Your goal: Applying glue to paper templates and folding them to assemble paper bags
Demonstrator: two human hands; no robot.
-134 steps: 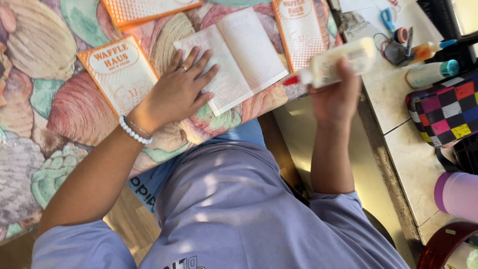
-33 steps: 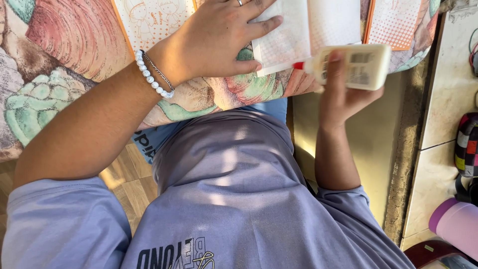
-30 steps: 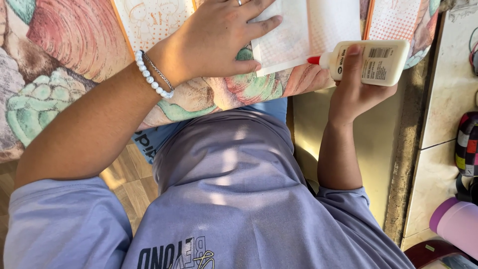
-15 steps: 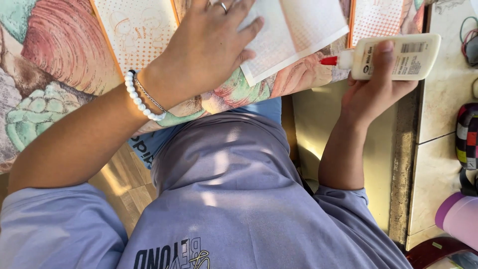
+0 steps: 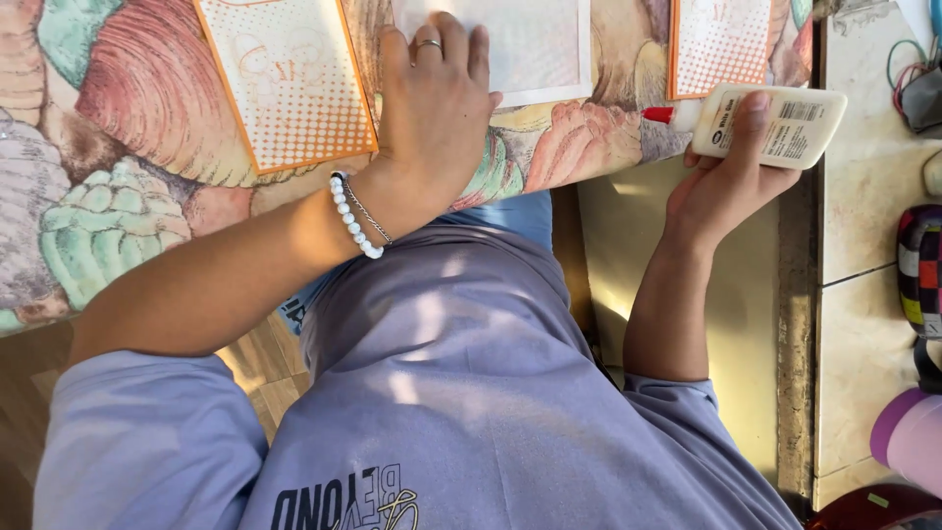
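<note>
The left hand lies flat, fingers spread, pressing the white paper on the far counter. The right hand wraps its fingers around the glue bottle — red tip pointing left, just off the counter's edge. Keep the paper pinned and squeeze gently — the cap may be shut.

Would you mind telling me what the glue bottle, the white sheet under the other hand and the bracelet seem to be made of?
Glue bottle, in the right hand: apparently matt white plastic with a red nozzle tip, judging by its smooth, rounded body.
White sheet, under the left hand: paper, thin, flat and matt.
Bracelet: glossy white round beads, plastic or pearl-like, I cannot tell which, beside a thin metallic chain.
</note>
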